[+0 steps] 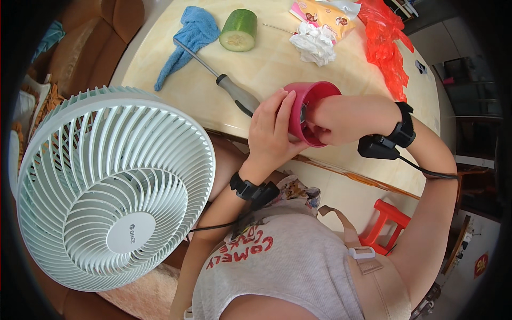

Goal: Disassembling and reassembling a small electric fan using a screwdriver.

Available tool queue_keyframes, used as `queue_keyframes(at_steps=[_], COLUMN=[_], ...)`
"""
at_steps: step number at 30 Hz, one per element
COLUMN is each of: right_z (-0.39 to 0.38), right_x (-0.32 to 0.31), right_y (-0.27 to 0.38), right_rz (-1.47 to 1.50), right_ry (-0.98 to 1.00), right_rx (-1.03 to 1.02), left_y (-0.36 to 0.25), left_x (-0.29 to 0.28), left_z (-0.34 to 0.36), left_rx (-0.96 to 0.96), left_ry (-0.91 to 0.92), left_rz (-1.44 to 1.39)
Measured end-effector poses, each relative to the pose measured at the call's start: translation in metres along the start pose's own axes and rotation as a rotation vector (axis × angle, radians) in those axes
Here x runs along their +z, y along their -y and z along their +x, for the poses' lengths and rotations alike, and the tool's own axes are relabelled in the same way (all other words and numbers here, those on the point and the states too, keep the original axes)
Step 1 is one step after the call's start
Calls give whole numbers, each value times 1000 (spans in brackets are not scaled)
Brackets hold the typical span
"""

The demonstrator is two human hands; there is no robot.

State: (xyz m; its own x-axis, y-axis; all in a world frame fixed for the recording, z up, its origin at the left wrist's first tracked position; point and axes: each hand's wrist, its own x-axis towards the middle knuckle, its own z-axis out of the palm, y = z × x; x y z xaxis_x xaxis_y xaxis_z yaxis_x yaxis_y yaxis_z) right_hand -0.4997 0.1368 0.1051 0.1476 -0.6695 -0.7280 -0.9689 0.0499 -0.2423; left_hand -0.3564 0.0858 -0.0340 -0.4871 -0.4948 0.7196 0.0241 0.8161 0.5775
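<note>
A pink cup (304,92) is tilted at the near edge of the table, with my left hand (271,128) wrapped round its left side. My right hand (352,118) reaches into the cup's mouth with bent fingers. Something metallic shows inside, but what those fingers hold is hidden. A grey-handled screwdriver (236,94) lies just left of the cup, its tip by a crumpled blue cloth (194,29). Beyond it stands a cut green cucumber piece (238,32).
Crumpled tissues (313,48), a printed packet (325,16) and a red plastic bag (384,48) lie across the cream table (154,53). A large white fan (106,176) fills the left. A red stool (386,216) and brown sofa (88,37) are around the table.
</note>
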Motion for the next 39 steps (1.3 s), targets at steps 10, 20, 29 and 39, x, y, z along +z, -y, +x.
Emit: queue_keyframes(at_steps=[10, 20, 29, 39], right_z=[2, -6, -21, -35], right_x=[-10, 1, 18, 20], right_y=[-4, -1, -21, -77], right_rz=[188, 299, 323, 66], right_ry=[23, -200, -567, -796], right_rx=[-54, -94, -90, 249], left_y=[-1, 1, -11, -36], left_x=[2, 3, 1, -110], left_z=[-1, -6, 0, 10], left_rx=[9, 6, -112, -77], left_ry=[-22, -26, 158, 640], left_rz=[33, 68, 38, -384])
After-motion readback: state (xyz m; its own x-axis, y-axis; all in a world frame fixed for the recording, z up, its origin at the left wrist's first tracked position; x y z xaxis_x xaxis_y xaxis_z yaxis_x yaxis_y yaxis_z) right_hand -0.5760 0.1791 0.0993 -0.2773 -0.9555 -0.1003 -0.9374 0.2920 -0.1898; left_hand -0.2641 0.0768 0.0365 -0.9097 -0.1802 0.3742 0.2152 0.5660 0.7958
